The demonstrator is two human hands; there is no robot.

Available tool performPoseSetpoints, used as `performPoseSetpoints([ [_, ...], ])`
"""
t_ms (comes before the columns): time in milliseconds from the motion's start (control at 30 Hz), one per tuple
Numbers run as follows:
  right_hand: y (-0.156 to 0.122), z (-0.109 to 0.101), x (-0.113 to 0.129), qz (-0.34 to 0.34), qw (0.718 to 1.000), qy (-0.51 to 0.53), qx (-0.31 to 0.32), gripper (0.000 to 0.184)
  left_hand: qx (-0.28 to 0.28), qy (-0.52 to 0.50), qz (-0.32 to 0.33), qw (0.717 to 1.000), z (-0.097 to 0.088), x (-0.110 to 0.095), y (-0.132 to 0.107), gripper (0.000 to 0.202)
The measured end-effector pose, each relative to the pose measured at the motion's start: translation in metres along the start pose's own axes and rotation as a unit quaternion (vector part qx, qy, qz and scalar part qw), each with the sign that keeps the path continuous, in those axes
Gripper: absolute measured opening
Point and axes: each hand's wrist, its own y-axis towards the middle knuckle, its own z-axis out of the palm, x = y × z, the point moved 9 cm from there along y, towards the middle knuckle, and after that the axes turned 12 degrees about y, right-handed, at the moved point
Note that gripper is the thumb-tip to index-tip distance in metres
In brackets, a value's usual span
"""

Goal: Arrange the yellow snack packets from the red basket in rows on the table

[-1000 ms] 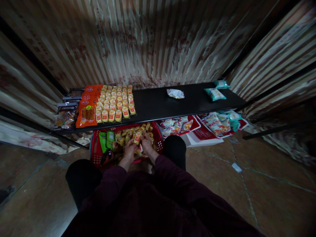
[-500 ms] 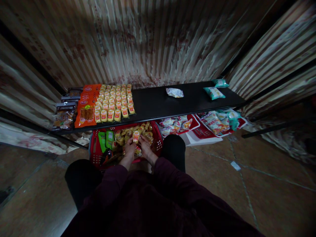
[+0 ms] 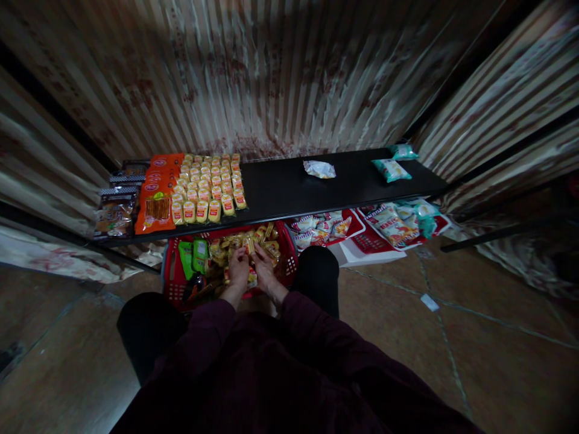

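Over a red basket (image 3: pixel 294 260), my left hand (image 3: pixel 238 271) and my right hand (image 3: pixel 266 274) are close together, fingers closed around a small wrapped yellow snack cake (image 3: pixel 250 243). The cake stands between the fingertips, its red-and-white label mostly out of sight. More wrapped snack cakes (image 3: pixel 266 232) lie heaped in the basket beneath my hands. Green packets (image 3: pixel 199 255) rest at the basket's left side. Above it, tight rows of the same kind of yellow cakes (image 3: pixel 203 193) cover part of a black shelf (image 3: pixel 275 190).
Orange packets (image 3: pixel 156 202) and dark brown packets (image 3: pixel 115 211) sit at the shelf's left end. A white packet (image 3: pixel 319 169) lies near its middle, with teal packets (image 3: pixel 392 170) further right. Two more red baskets (image 3: pixel 368 240) of snack bags stand below. My knees (image 3: pixel 316 277) flank the near basket.
The cake has turned between my fingers, so its label, facing me before, is now mostly hidden. My hands stay in nearly the same place.
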Motion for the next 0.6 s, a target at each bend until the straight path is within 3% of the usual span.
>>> performPoseSetpoints([
  [400, -0.010, 0.008, 0.016, -0.057, 0.995, -0.073, 0.043, 0.039, 0.015, -0.094, -0.080, 0.992, 0.002, 0.012, -0.008, 0.030],
  [600, -0.009, 0.007, 0.016, -0.074, 0.991, -0.101, 0.039, 0.037, 0.010, -0.142, -0.138, 0.980, 0.001, 0.010, -0.011, 0.023],
])
